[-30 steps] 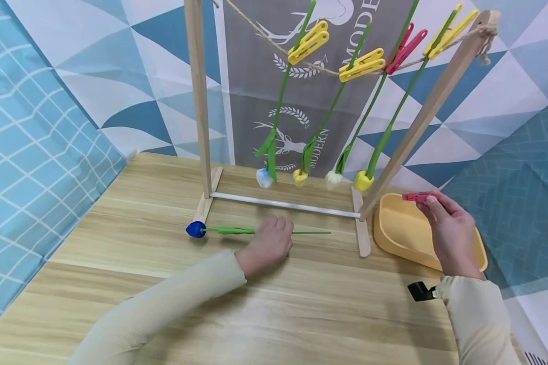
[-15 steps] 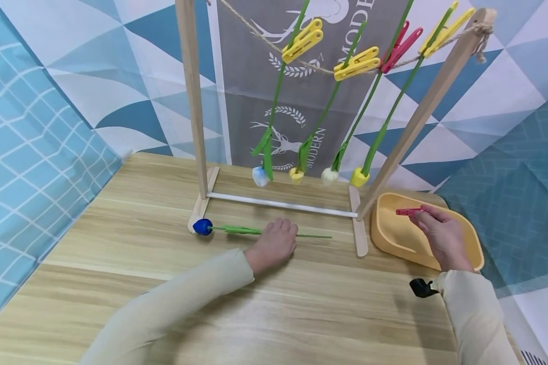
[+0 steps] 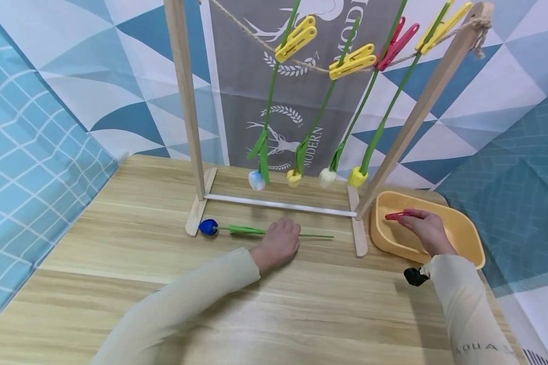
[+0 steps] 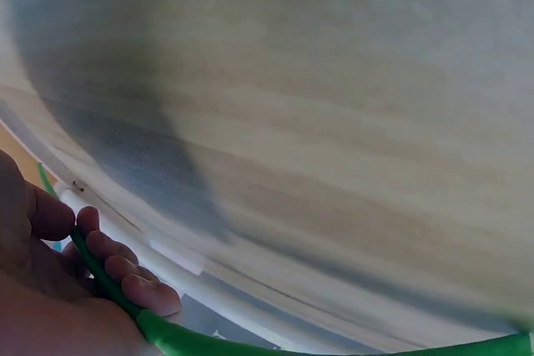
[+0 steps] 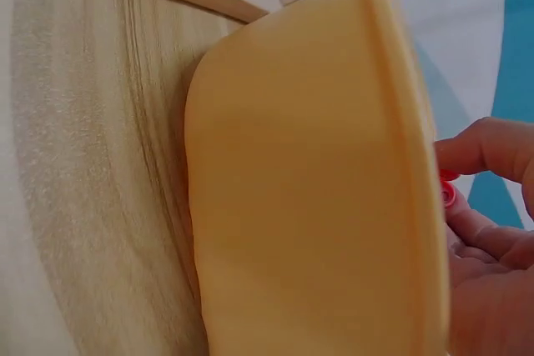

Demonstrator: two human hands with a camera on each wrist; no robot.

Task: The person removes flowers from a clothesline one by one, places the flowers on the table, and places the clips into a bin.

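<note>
My left hand (image 3: pixel 279 244) grips the green stem (image 4: pixel 104 279) of a blue artificial tulip (image 3: pixel 208 227) close over the wooden table. The blossom points left in the head view, and the thin stem end sticks out to the right of the fingers. Over the yellow-orange tub (image 3: pixel 395 249), my right hand (image 3: pixel 425 230) pinches a red clothespin (image 3: pixel 396 216) between thumb and fingers. In the right wrist view the tub's wall (image 5: pixel 309 181) hides most of that clothespin; only its red end (image 5: pixel 449 194) shows by the fingertips.
A wooden frame (image 3: pixel 186 101) with a white crossbar (image 3: pixel 278 205) stands behind the left hand. From its rope (image 3: pixel 242 23) several tulips hang head down, held by yellow clothespins (image 3: pixel 297 39) and a red one (image 3: pixel 396 44). Patterned cloth (image 3: pixel 132 96) covers the wall behind.
My right hand has moved left and lower over the tub with the red clothespin. My left hand and the blue tulip have shifted slightly right in the head view.
</note>
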